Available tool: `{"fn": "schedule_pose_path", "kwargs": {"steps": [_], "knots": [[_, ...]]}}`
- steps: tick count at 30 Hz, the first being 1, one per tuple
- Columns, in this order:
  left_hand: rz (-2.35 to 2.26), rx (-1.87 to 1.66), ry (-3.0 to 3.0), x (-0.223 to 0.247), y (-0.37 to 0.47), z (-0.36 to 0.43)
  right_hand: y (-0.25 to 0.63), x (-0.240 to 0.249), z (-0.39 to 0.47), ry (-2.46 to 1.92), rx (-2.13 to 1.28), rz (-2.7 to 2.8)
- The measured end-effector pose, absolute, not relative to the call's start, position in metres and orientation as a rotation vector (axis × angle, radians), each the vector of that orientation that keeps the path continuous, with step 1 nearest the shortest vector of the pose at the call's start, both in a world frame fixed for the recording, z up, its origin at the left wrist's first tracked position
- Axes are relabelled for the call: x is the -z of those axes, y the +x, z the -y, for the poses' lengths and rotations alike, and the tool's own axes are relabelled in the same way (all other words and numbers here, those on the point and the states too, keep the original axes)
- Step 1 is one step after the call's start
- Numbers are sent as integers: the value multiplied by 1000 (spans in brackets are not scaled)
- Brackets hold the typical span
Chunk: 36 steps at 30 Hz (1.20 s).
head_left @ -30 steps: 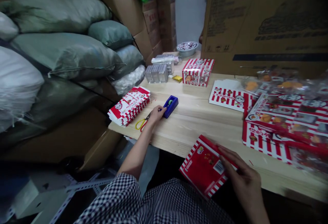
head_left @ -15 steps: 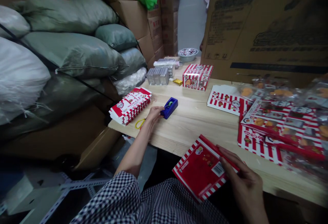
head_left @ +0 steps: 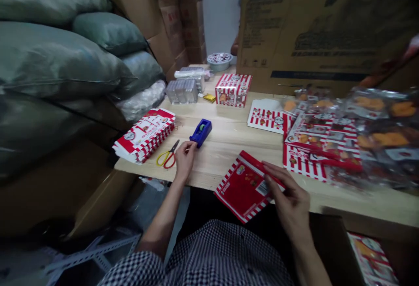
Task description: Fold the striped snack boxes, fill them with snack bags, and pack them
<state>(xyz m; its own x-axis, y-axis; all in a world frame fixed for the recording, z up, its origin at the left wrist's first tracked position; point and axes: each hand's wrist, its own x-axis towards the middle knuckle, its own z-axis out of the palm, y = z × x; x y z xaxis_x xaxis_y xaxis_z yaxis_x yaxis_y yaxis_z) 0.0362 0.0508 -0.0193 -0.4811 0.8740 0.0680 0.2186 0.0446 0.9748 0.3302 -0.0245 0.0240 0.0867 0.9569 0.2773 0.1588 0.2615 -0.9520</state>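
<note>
My right hand (head_left: 291, 194) grips a flat red box (head_left: 242, 188) with striped white edges and a barcode, thumb on its printed face. The box is tilted, just off the table's front edge. My left hand (head_left: 185, 157) is closed in a pinch right at the near end of a blue tape dispenser (head_left: 200, 132); whatever lies between the fingertips is too small to make out. Left of that hand lie scissors (head_left: 168, 157) with yellow and red handles. Beyond them rests a stack of flat striped boxes (head_left: 145, 135).
A striped box (head_left: 233, 90) stands at the back, near clear plastic packs (head_left: 182, 91) and a bowl (head_left: 219, 61). Striped cartons (head_left: 324, 140) and bagged food (head_left: 393, 140) crowd the right. A big cardboard box (head_left: 314, 33) stands behind; stuffed sacks (head_left: 59, 63) are piled left.
The view has swung right. My left hand has pulled back slightly to the dispenser's near end, uncovering the scissors. The red box, still in my right hand, has come closer to the table edge.
</note>
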Motion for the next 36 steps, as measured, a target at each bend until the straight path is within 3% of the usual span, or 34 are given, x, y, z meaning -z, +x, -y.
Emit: {"fn": "schedule_pose_path", "kwargs": {"steps": [6, 13, 23, 36], "knots": [[-1309, -1323, 1026, -21, 113, 27, 310, -8, 36, -1143, -1001, 1474], [-1130, -1326, 590, 1, 138, 59, 290, 28, 58, -1100, -1051, 1545], [-1201, -1309, 522, 30, 135, 70, 280, 45, 66, -1139, -1064, 1591], [-1301, -1204, 513, 34, 127, 68, 281, 47, 60, -1100, -1182, 1716]]}}
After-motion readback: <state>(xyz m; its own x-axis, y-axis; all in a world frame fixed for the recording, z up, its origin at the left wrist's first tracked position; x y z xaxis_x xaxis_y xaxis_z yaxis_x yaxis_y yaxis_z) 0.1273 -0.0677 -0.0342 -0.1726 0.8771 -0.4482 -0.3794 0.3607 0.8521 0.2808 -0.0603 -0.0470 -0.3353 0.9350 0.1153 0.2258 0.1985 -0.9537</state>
